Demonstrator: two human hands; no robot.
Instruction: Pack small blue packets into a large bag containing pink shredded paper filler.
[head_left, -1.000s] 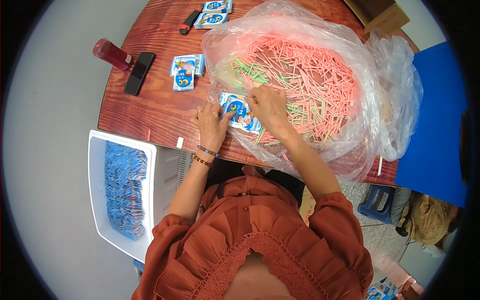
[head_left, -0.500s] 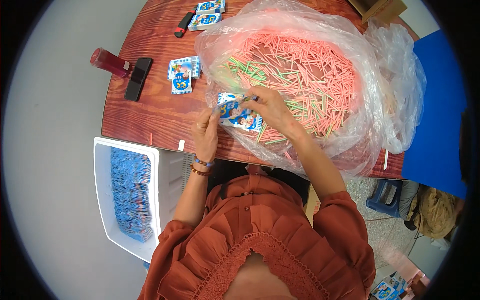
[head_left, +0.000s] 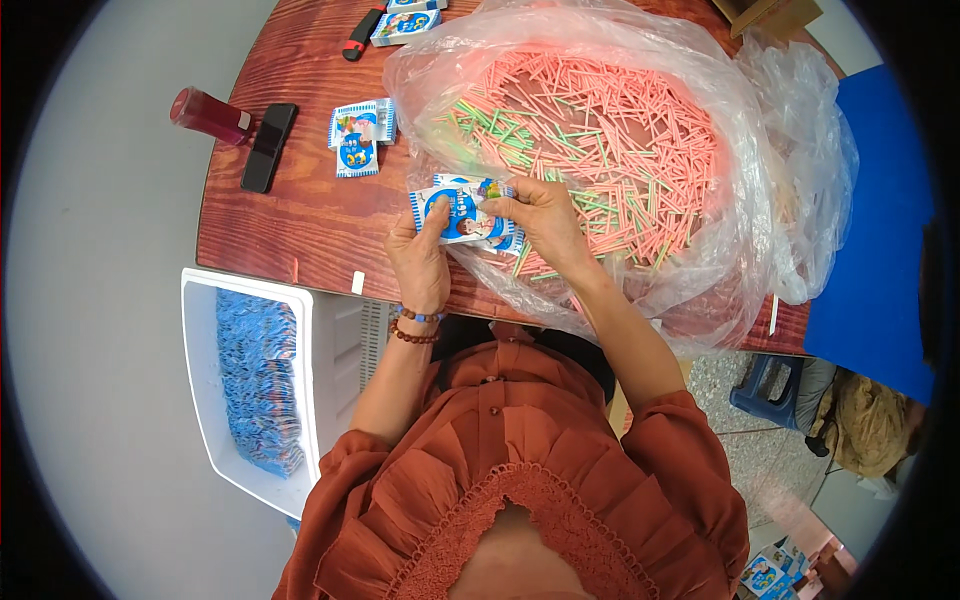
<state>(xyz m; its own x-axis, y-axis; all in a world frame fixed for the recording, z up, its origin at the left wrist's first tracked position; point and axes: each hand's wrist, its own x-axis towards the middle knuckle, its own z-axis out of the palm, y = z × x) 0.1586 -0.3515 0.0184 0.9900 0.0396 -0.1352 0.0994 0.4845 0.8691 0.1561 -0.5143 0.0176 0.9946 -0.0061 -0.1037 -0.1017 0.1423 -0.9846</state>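
Note:
Between my two hands is a small blue and white packet (head_left: 462,222). My left hand (head_left: 420,265) is closed on its left end, thumb on top. The fingers of my right hand (head_left: 548,222) pinch its right end. A second blue and white packet (head_left: 511,243) shows partly from under it, at the near edge of a large clear plastic bag (head_left: 420,75). The bag lies spread open, full of thin pink sticks (head_left: 640,125) with some green sticks (head_left: 500,135) among them.
Left of the bag lie more packets (head_left: 357,150), a black phone (head_left: 269,148), a dark red bottle (head_left: 212,116) and a red-black cutter (head_left: 364,36). A white bin (head_left: 310,400) filled with rows of blue packets (head_left: 258,370) stands below the table's (head_left: 250,230) left edge. A blue stool (head_left: 765,390) is at right.
The packet in my hands has turned flatter, its printed face now showing. My left hand has shifted its grip, thumb now over the packet. The view has moved slightly.

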